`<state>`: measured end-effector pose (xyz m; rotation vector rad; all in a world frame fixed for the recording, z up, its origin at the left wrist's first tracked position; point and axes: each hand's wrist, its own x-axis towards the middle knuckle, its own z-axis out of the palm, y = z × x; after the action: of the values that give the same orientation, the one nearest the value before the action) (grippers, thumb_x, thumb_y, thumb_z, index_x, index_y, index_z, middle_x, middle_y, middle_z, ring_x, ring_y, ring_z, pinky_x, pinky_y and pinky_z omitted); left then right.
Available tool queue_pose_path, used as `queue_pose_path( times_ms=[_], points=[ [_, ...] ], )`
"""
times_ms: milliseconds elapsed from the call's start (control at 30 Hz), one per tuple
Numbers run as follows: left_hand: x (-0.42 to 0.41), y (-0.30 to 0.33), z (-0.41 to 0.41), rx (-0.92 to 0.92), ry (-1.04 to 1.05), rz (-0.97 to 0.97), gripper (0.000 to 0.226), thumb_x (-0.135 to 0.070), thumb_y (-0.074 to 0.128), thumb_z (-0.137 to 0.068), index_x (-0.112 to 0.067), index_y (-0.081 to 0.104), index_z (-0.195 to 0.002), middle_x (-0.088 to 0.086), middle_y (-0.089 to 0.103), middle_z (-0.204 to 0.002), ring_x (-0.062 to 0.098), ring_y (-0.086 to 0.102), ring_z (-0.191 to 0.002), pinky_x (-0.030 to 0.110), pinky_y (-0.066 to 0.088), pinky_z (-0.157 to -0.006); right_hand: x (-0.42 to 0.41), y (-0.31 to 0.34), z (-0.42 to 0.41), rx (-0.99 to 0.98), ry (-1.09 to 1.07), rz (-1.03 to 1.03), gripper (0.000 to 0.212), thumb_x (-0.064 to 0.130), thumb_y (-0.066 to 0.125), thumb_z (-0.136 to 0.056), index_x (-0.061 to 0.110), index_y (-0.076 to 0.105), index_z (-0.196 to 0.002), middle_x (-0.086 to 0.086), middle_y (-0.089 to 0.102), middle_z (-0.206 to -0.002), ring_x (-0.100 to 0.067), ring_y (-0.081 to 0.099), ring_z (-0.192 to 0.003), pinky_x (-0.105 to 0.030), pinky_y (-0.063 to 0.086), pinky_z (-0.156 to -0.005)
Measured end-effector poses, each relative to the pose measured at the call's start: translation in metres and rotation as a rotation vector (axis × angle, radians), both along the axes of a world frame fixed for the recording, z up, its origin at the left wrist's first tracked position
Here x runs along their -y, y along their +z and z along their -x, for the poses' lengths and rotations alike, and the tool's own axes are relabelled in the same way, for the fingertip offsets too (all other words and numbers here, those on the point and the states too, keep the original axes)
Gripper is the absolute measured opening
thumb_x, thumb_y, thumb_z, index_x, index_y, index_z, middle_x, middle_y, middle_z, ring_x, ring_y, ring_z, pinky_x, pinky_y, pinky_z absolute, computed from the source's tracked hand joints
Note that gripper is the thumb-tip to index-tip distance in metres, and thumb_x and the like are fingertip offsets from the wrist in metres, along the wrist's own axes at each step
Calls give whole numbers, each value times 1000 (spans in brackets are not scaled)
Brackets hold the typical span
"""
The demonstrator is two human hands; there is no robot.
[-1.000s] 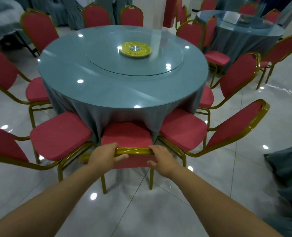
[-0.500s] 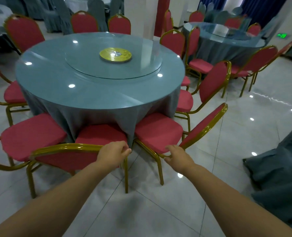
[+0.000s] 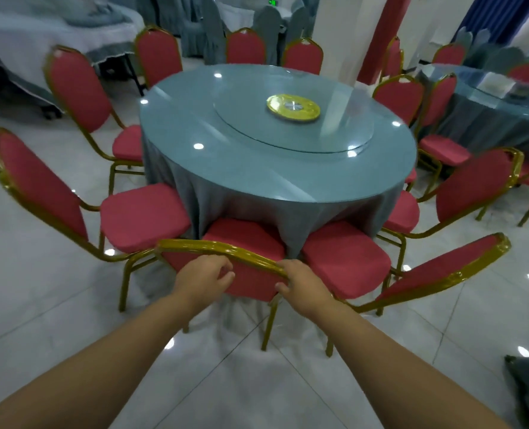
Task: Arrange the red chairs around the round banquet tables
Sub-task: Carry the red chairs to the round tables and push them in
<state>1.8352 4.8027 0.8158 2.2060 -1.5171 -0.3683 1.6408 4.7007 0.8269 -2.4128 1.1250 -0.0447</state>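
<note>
1. The nearest red chair (image 3: 251,277) is positioned at the near edge of the round banquet table (image 3: 275,168), its seat tucked under the grey tablecloth (image 3: 291,215).
2. Its gold top rail is gripped by the left hand (image 3: 203,277), fingers curled.
3. The rail's right end is gripped by the right hand (image 3: 303,286).
4. Neighbouring chairs are set close on both sides.

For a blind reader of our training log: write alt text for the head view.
Both hands are at the gold top rail of a red chair pushed up to a round table draped in blue-grey cloth: the left hand is curled against the backrest, the right hand grips the rail's end. More red chairs ring the table, which carries a glass turntable.
</note>
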Motion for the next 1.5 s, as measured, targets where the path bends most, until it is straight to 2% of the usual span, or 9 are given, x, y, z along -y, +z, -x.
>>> queue_pose_path(
  times_ms=[100,233,367,467,700,933,1133,1333,1500],
  points=[
    [-36,5,-63,-33,66,21,22,-35,60,-88,-23,65,-107,-8,64,-103,12,58,-98,31,49,-80,-23,12,-68,27,73,105,49,24,57,-90,17,45,-137,-2,48,-132,-21,43,-124,-31,35,-105],
    [-86,11,-157,-52,127,44,23,-34,59,-88,-25,64,-109,-8,64,-108,12,57,-99,30,48,-82,-63,24,-167,99,51,200,43,19,55,-90,13,50,-132,-3,51,-129,-21,45,-121,-29,33,-103],
    [-133,17,-248,-57,189,35,23,-33,60,-89,-22,64,-109,-5,64,-106,14,58,-96,29,46,-78,-103,21,-269,105,39,119,43,18,54,-91,13,48,-134,-5,50,-132,-20,44,-124,-29,34,-102],
    [-164,17,-305,-83,241,19,21,-32,60,-88,-23,64,-107,-5,64,-105,13,58,-95,31,49,-79,-124,16,-331,111,26,33,45,19,55,-91,14,47,-134,-3,47,-135,-18,42,-127,-29,34,-102],
    [-195,16,-394,-88,290,31,29,-28,59,-89,-23,63,-117,-5,63,-119,12,57,-107,26,46,-84,-136,4,-420,33,81,8,45,21,56,-91,16,46,-135,-2,47,-136,-18,43,-127,-32,37,-103],
    [-185,13,-473,-40,304,-59,32,-29,57,-91,-25,58,-123,-6,59,-125,11,54,-113,24,44,-89,-110,-7,-510,73,125,-11,45,18,55,-92,13,45,-136,-6,46,-137,-22,42,-128,-31,34,-104],
    [-141,28,-565,44,381,-88,35,-28,54,-94,-23,54,-129,-5,55,-132,12,51,-121,29,44,-98,-68,-16,-616,108,187,-36,45,19,53,-94,16,44,-137,-3,46,-137,-20,42,-127,-34,36,-104],
    [-91,35,-646,97,432,-134,35,-23,51,-96,-23,50,-132,-4,52,-137,14,49,-123,28,43,-99,-25,-14,-703,96,248,-58,42,19,51,-94,16,45,-136,-3,48,-136,-20,43,-127,-31,35,-104],
    [-59,38,-699,129,369,-161,45,-24,55,-95,-24,43,-138,-2,44,-145,17,43,-130,31,42,-103,2,-15,-748,99,217,-74,42,19,53,-93,15,48,-134,-4,50,-136,-20,45,-126,-33,37,-104]
  ],
)
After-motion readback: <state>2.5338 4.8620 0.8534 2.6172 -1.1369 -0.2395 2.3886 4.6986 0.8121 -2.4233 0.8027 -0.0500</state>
